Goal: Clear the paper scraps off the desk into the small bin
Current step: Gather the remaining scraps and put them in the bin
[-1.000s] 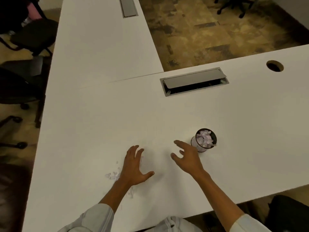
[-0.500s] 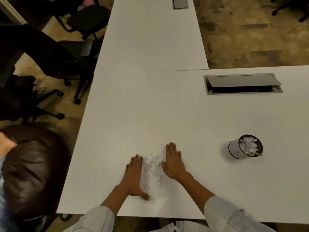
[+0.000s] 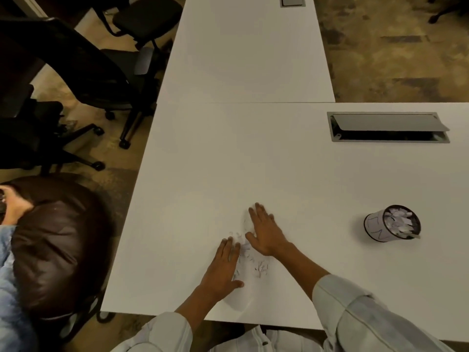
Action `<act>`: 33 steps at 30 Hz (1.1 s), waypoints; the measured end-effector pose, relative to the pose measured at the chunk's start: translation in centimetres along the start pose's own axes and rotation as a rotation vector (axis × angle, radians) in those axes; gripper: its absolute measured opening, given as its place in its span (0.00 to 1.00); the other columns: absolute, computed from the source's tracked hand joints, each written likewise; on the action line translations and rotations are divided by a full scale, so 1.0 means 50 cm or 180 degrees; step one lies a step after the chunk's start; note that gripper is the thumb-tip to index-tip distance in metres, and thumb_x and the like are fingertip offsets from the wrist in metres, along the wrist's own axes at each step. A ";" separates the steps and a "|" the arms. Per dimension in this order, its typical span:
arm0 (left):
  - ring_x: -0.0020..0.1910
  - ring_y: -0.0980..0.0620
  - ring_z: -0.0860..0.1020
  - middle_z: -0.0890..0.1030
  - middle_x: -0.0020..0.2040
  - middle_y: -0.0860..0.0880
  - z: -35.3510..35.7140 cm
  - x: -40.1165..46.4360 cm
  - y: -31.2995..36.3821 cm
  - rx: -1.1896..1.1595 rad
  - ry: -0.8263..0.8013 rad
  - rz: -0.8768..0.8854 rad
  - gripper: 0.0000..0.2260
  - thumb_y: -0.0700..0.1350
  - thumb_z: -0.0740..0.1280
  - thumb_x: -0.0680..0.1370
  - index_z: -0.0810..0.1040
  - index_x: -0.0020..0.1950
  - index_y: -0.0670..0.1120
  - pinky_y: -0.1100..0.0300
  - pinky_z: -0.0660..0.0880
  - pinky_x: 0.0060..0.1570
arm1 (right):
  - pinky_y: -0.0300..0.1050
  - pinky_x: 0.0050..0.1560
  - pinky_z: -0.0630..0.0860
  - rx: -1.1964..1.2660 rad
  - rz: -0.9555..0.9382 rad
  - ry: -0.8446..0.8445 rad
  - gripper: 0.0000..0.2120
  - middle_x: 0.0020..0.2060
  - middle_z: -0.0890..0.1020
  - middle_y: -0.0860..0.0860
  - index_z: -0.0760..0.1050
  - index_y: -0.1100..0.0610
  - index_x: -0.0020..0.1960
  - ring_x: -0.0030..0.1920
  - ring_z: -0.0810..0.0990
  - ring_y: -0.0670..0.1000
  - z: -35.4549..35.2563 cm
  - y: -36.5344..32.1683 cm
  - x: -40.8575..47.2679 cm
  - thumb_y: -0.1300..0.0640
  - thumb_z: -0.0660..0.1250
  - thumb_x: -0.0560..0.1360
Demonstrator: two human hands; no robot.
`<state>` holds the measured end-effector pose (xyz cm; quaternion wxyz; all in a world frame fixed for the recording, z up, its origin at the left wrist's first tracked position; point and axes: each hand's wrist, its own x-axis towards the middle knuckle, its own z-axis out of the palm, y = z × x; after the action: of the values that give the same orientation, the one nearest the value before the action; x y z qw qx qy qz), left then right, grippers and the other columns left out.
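Small white paper scraps (image 3: 255,262) lie in a loose heap on the white desk (image 3: 203,174), near its front edge. My left hand (image 3: 224,268) lies flat on the desk at the left of the heap, fingers straight. My right hand (image 3: 265,232) lies flat at the heap's far right side, fingers straight and angled toward the left hand. The scraps sit between the two hands. The small round bin (image 3: 392,226) stands on the desk well to the right, filled with white scraps.
A grey cable hatch (image 3: 388,127) is set into the desk at the back right. Black office chairs (image 3: 83,72) stand to the left. Another person's head and sleeve (image 3: 50,245) are close by the desk's left front corner.
The view swung left, so the bin now lies farther right. My right hand left the bin's side and came down flat beside the scraps; both hands have closed in around the heap.
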<state>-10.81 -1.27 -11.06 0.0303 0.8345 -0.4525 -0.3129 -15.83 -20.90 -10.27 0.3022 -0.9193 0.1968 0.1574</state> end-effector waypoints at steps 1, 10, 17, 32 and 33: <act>0.79 0.46 0.43 0.41 0.80 0.46 0.002 -0.002 0.002 -0.0061 0.0030 0.0004 0.44 0.60 0.68 0.73 0.44 0.78 0.48 0.52 0.50 0.76 | 0.57 0.78 0.44 -0.0125 -0.0147 -0.0079 0.36 0.78 0.43 0.58 0.42 0.59 0.78 0.78 0.41 0.56 0.010 -0.007 0.002 0.46 0.55 0.80; 0.52 0.54 0.76 0.75 0.62 0.47 0.012 -0.013 0.011 -0.0096 0.0400 0.0323 0.13 0.48 0.56 0.83 0.70 0.66 0.47 0.64 0.73 0.54 | 0.55 0.77 0.49 -0.0870 -0.0836 -0.0205 0.33 0.79 0.51 0.55 0.51 0.53 0.78 0.78 0.49 0.56 0.082 0.010 -0.115 0.37 0.46 0.79; 0.51 0.44 0.80 0.82 0.53 0.43 0.020 -0.010 0.028 -0.0160 0.0514 0.0170 0.09 0.39 0.65 0.78 0.82 0.55 0.40 0.58 0.77 0.50 | 0.47 0.52 0.81 -0.1045 -0.0807 -0.0084 0.33 0.68 0.75 0.57 0.72 0.54 0.68 0.64 0.76 0.59 0.108 0.020 -0.194 0.61 0.78 0.65; 0.41 0.52 0.78 0.82 0.42 0.47 -0.081 0.083 0.240 -0.0986 0.1175 0.0445 0.09 0.32 0.64 0.75 0.84 0.43 0.40 0.62 0.76 0.41 | 0.23 0.44 0.74 0.2015 0.1415 0.1757 0.06 0.45 0.87 0.52 0.86 0.57 0.49 0.40 0.84 0.45 -0.081 0.127 -0.256 0.61 0.74 0.71; 0.41 0.53 0.78 0.82 0.43 0.48 -0.089 0.094 0.273 -0.1082 0.1208 0.0524 0.09 0.33 0.64 0.75 0.84 0.43 0.40 0.65 0.74 0.41 | 0.22 0.41 0.73 0.2148 0.1542 0.1886 0.06 0.43 0.87 0.52 0.86 0.57 0.48 0.38 0.83 0.43 -0.110 0.149 -0.270 0.60 0.75 0.71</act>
<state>-16.57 -13.99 -5.25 0.2797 0.8216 -0.4460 -0.2188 -30.11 -26.20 -4.22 0.4683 -0.7037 0.5214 -0.1168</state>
